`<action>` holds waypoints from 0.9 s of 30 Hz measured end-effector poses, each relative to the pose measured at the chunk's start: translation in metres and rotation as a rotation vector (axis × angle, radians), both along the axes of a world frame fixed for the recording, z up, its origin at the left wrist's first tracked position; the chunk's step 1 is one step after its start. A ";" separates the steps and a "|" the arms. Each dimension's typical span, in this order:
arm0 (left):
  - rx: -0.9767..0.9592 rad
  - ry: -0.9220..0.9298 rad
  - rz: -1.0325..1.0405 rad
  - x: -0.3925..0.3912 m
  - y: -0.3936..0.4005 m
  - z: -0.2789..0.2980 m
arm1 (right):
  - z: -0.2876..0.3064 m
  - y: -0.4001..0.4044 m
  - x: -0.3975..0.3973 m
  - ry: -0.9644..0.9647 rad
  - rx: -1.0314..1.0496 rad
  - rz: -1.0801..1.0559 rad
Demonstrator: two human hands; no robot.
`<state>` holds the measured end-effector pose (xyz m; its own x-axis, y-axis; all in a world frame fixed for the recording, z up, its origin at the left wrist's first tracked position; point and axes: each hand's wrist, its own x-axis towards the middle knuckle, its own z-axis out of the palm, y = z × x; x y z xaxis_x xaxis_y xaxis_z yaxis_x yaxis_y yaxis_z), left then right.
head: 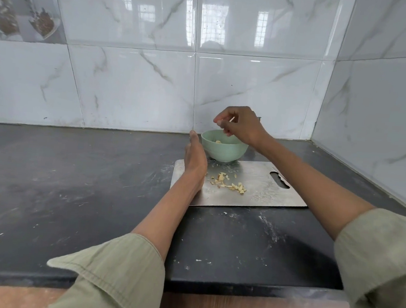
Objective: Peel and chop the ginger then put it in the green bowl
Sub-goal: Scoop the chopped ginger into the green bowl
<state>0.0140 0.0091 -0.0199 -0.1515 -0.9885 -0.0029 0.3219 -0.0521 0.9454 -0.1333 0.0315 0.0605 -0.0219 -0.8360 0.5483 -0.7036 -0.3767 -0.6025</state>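
Right hand (241,126) pinching chopped ginger (228,183) bits should let go low over the green bowl (224,149), left hand (195,157) flat-fingered steadying beside it.

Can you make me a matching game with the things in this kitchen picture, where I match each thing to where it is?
Things:
1. green bowl
2. chopped ginger
3. right hand
4. left hand

Places:
A. lying in a little heap on the metal cutting board
B. up in the air over the bowl, fingers pinched together
C. standing on the dark counter behind the board, near the tiled wall
D. flat and straight, beside the bowl at the board's left end

Pairs: 1-C, 2-A, 3-B, 4-D
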 end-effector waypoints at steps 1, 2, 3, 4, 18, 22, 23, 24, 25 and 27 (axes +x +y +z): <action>0.008 0.008 -0.002 0.001 -0.001 -0.001 | 0.002 0.013 0.003 -0.025 0.007 0.075; 0.012 0.019 -0.003 0.000 -0.004 -0.002 | 0.000 0.024 0.005 -0.019 0.029 0.131; 0.013 0.026 0.000 -0.001 -0.008 -0.006 | -0.004 0.034 0.005 0.013 0.061 0.167; 0.018 0.021 0.000 -0.001 -0.012 -0.007 | -0.010 0.043 0.004 0.070 0.099 0.184; -0.015 0.006 -0.017 0.002 0.003 0.002 | -0.059 0.059 -0.010 0.258 0.349 0.141; -0.003 0.017 -0.032 0.004 0.004 0.005 | -0.056 0.056 0.008 0.315 0.222 0.126; 0.001 0.017 -0.026 0.005 0.005 0.006 | -0.057 0.056 0.013 0.371 0.211 0.153; 0.006 0.017 -0.017 0.005 0.006 0.006 | -0.059 0.057 0.019 0.430 0.206 0.201; 0.011 0.014 -0.009 0.005 0.007 0.006 | -0.061 0.058 0.023 0.477 0.199 0.248; 0.020 0.010 0.007 0.006 0.006 0.007 | -0.062 0.059 0.025 0.509 0.172 0.281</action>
<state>0.0203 0.0147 -0.0131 -0.1442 -0.9893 -0.0208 0.3321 -0.0681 0.9408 -0.1079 0.0902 -0.0019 0.4420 -0.8493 0.2886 -0.8071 -0.5170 -0.2851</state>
